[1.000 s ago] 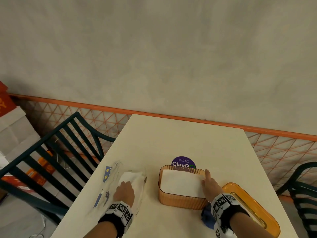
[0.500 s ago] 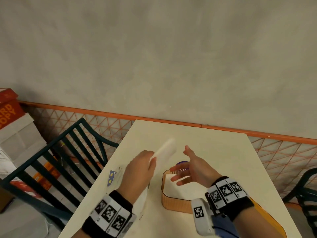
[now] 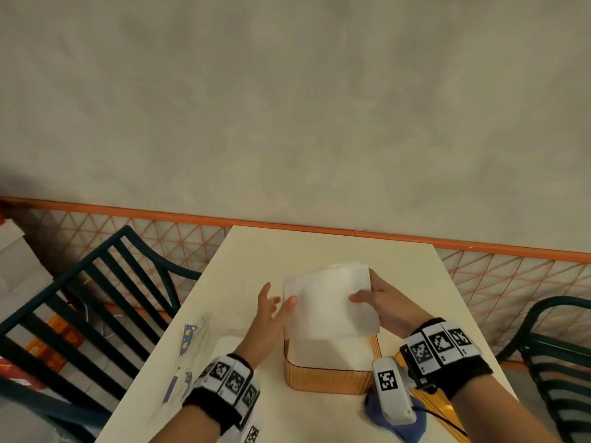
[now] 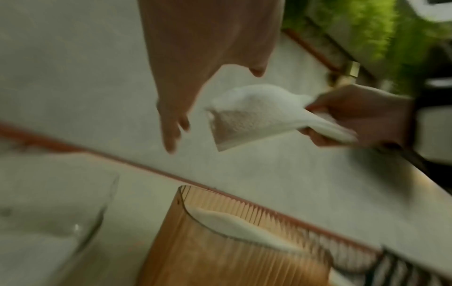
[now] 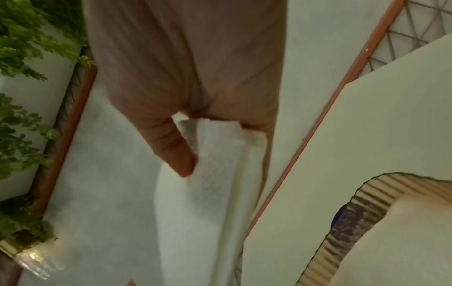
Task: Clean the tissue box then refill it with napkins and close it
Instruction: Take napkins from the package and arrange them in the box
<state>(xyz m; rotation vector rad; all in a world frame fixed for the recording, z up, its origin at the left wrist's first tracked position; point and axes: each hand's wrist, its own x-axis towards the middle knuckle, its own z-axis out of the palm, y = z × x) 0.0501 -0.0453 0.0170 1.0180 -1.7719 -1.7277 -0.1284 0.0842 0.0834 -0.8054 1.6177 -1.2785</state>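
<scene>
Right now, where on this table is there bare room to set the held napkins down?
The far half of the cream table, between the wall-side edge and the white napkin stack in the right hand, is bare. Crowded: the ribbed orange tissue box in front, clear napkin wrapper left, blue cloth and orange lid right.

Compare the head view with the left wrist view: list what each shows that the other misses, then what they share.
Only the head view shows the orange lid and blue cloth by the right wrist, the green chairs, and the clear napkin wrapper with its blue print.

Only the left wrist view shows the green plants and the napkins already lying inside the box.

Both show the ribbed orange tissue box, the right hand gripping a white napkin stack above it, and the left hand with fingers extended beside the stack.
</scene>
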